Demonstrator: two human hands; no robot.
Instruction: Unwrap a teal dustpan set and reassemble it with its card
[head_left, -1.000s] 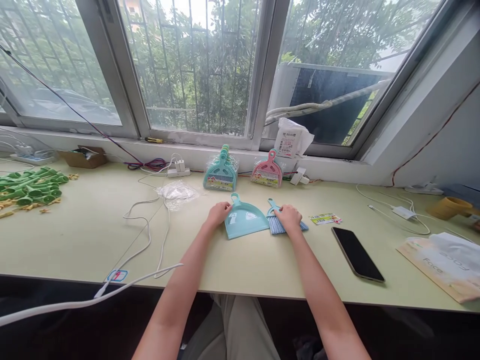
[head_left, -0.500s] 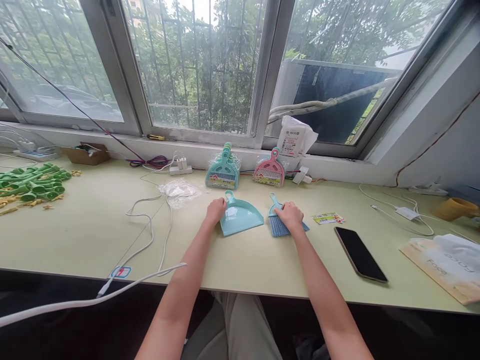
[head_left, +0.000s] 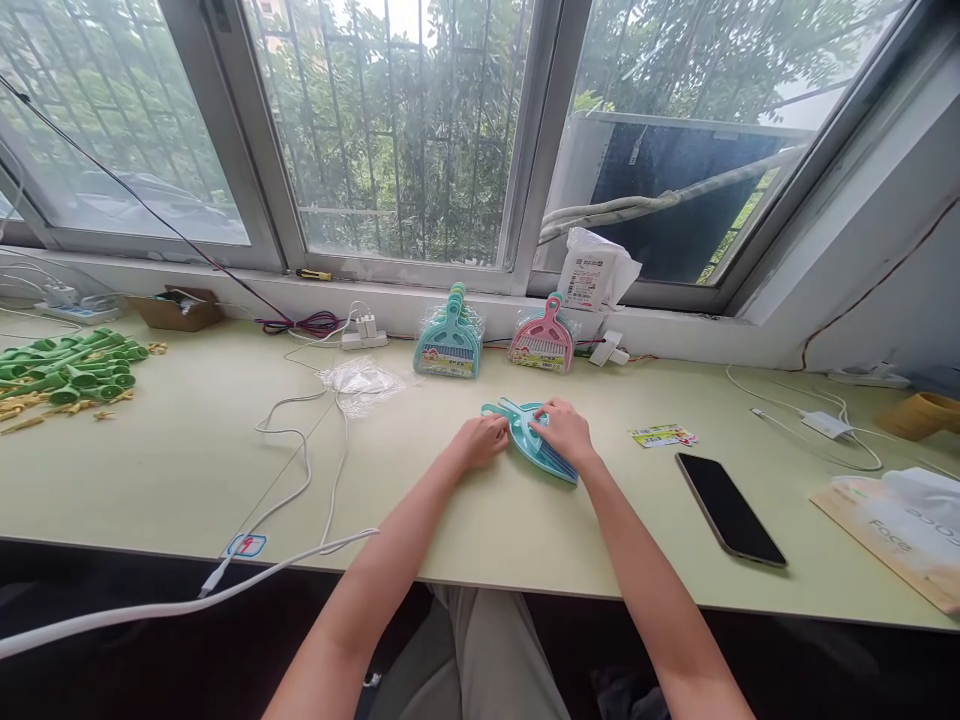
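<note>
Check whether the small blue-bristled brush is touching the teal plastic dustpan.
Touching. The head view shows the blue-bristled brush lying on the teal plastic dustpan, no gap between them, with the right hand pressing on top.

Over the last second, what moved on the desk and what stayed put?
The teal dustpan and small brush, a moment ago side by side and apart, are now brought together in a stack between the left hand and right hand. The phone, packaged sets and cables stayed in place.
</note>
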